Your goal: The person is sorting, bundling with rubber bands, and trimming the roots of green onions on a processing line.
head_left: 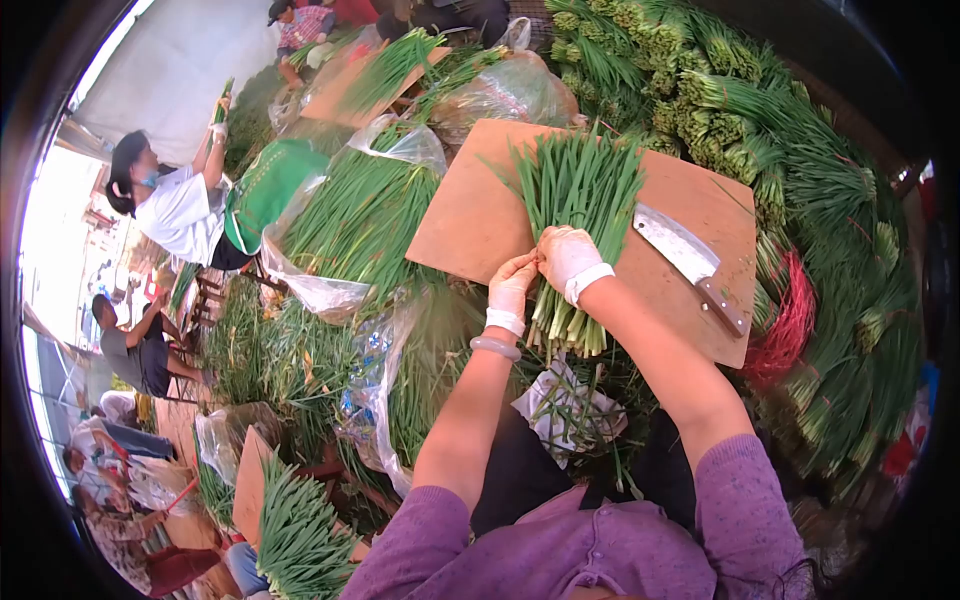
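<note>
Gloved hands (545,270) around green chive bundle (575,215); no legible writing on cleaver (678,252).

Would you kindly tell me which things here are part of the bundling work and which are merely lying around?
In use:
- bundle of green chive stalks, gripped by both gloved hands: left hand, right hand
- brown wooden cutting board beneath it

Lying about:
- steel cleaver with wooden handle, resting untouched on the board
- red ties
- clear plastic bag of greens
- stacked tied green bundles

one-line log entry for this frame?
left hand: gripping chive bundle | right hand: gripping same bundle | bundle: on board | cleaver: idle on board
</note>
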